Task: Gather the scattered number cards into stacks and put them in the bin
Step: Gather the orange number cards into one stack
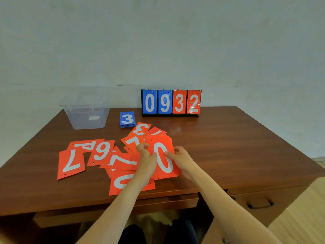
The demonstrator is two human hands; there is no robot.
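Both hands pinch a thin red stack (162, 155) mid-frame, top card reading 0: left hand (146, 155) thumb and fingers on its left edge, right hand (182, 158) on its right. Loose red cards (98, 155) fan left on glossy wood desk (237, 138); blue 3 stack (127, 119) beside clear plastic bin (88, 117) upper left; scoreboard (171, 102) reads 0932, bare desk right

Red cards (98, 154), white numerals
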